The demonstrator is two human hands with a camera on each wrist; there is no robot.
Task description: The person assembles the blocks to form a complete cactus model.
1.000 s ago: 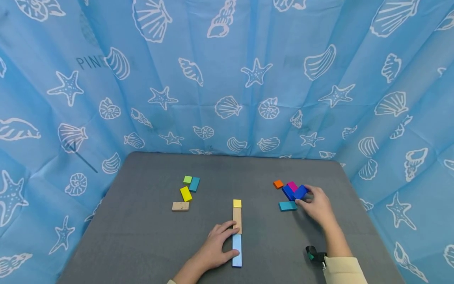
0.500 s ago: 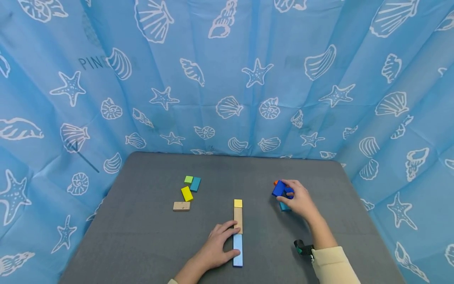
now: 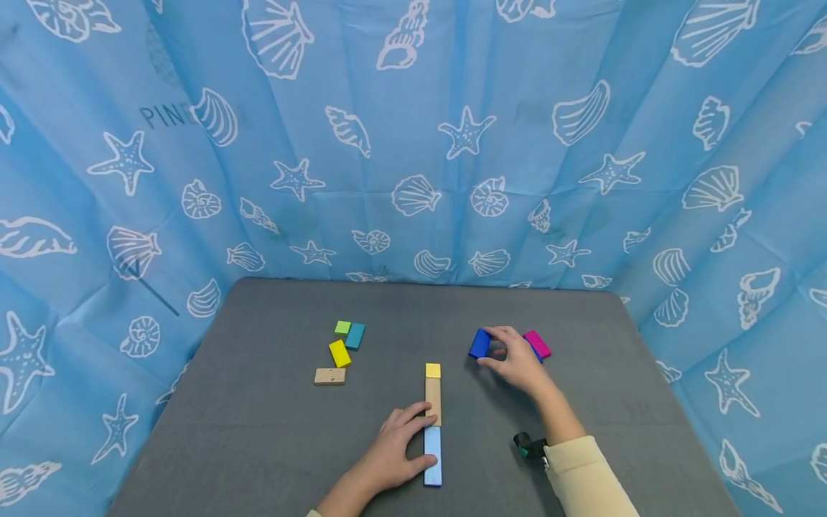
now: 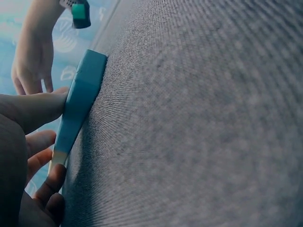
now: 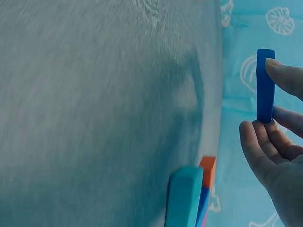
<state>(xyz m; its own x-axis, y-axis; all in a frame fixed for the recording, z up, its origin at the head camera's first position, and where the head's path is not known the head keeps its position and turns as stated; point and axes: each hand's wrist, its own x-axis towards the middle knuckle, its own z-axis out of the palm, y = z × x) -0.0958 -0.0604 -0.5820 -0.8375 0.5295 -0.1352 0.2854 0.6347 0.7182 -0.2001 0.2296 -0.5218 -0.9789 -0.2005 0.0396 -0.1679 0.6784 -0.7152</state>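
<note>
My right hand pinches a dark blue block between thumb and fingers. In the right wrist view that blue block is above the tabletop. My left hand rests its thumb on a light blue block and its fingers on a natural wood block. These two lie end to end in a straight row, with a small yellow block at the far end. The left wrist view shows the thumb against the side of the light blue block.
Left on the grey table lie a green block, a teal block, a yellow block and a wood block. Behind my right hand is a magenta block; the right wrist view adds teal and orange blocks.
My right hand has carried the dark blue block leftward from the right-hand group, toward the row. The left hand stays in place on the row.
</note>
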